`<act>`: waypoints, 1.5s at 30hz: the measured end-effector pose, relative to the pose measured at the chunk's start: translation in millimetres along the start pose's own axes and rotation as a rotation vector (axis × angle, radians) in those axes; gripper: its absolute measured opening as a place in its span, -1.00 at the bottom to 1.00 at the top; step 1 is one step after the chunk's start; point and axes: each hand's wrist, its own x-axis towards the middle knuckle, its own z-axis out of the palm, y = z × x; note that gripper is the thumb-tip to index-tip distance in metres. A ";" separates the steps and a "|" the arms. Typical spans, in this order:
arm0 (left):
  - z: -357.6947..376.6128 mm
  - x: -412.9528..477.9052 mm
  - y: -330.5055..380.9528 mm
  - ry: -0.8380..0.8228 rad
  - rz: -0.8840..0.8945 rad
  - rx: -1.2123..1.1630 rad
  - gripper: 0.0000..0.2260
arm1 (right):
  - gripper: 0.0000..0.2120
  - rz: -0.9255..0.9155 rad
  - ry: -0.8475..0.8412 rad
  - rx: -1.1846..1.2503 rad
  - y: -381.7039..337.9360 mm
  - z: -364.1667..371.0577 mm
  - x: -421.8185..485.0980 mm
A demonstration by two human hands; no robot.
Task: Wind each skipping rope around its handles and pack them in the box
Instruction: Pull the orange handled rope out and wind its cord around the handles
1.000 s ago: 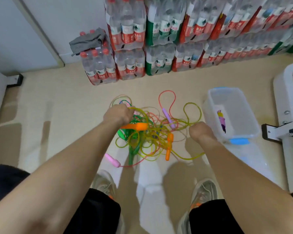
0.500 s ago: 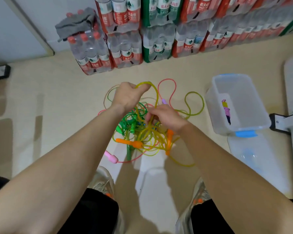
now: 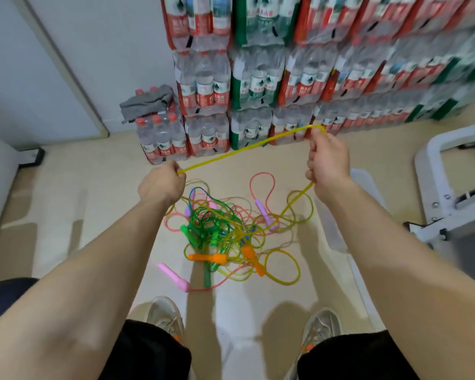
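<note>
Yellow rope (image 3: 247,150) | left hand (image 3: 161,185) low, right hand (image 3: 328,163) high | slanted axis

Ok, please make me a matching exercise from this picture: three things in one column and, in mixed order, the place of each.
Things:
1. yellow rope
2. grey cloth
3. pink handle

Places:
A. on top of a bottle pack
B. on the floor, nearest the left shoe
C. stretched between the left hand and the right hand

Pairs: 1-C, 2-A, 3-B.
</note>
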 end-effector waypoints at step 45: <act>8.2 -23.3 -6.8 -0.215 0.267 0.026 -0.90 | -0.73 0.061 0.000 0.031 -37.2 12.7 -8.1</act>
